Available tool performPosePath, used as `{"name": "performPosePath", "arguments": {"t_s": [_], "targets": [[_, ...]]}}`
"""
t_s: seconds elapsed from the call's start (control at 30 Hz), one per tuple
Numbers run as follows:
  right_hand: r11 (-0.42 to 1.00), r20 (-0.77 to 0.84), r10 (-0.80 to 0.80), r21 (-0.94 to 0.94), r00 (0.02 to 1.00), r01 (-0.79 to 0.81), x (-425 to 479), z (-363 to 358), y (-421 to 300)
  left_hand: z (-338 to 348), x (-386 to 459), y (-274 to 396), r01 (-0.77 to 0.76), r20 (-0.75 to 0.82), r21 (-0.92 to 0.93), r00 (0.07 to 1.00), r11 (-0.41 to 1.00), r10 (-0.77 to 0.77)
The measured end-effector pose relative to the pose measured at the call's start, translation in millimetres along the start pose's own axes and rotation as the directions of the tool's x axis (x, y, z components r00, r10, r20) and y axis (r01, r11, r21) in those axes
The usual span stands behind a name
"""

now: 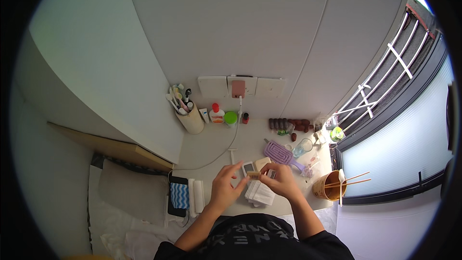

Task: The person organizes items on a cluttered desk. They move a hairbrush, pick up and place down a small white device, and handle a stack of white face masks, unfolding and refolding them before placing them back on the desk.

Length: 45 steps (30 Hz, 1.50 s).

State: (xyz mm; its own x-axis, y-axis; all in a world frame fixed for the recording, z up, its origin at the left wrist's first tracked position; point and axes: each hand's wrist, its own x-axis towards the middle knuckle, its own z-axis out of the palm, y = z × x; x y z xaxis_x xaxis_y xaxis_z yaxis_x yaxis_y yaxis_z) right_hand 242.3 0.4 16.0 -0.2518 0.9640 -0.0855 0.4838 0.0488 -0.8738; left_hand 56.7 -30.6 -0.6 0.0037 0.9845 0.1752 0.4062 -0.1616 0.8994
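Between the thumb and fingers of my right hand [280,180] is a small tan piece [253,176] with dark marks; exactly what it is I cannot tell. My left hand [226,187] has its fingers spread, and its thumb tip lies close to the piece, perhaps touching it. Below the hands rests a stack of white packets or tissues [260,194] on the white tabletop [213,151]. A small white device with a grey screen [248,168] and a cream case [262,163] lie just beyond, partly hidden by my fingers. Farther up is a white razor [232,156].
A purple hairbrush [278,152] and a glass [302,148] stand to the right, beside a paper tub [323,186] with chopsticks and a spoon. A toothbrush holder [192,121] and bottles [217,115] line the wall. A white cable [236,133] crosses the table from a pink charger [238,89].
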Motion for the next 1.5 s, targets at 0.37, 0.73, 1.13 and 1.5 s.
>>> {"name": "performPosePath", "arguments": {"t_s": [0.37,0.73,1.13,1.5], "targets": [[0.957,0.124,0.184,0.204,0.975,-0.206,5,21,26,7,-1,-20,-0.116,0.201,0.155,0.976,0.981,0.084],[0.991,-0.217,-0.112,-0.097,0.970,0.092,12,26,26,11,16,-55,0.701,0.471,-0.221,0.686,0.678,-0.555],[0.989,-0.158,-0.130,-0.084,0.979,0.117,23,28,28,14,33,-55,0.475,0.350,-0.754,0.875,0.454,-0.333],[0.931,-0.171,-0.139,-0.358,0.975,0.070,87,36,65,36,32,-71,0.408,0.171,-0.574,0.907,0.710,-0.384]]}}
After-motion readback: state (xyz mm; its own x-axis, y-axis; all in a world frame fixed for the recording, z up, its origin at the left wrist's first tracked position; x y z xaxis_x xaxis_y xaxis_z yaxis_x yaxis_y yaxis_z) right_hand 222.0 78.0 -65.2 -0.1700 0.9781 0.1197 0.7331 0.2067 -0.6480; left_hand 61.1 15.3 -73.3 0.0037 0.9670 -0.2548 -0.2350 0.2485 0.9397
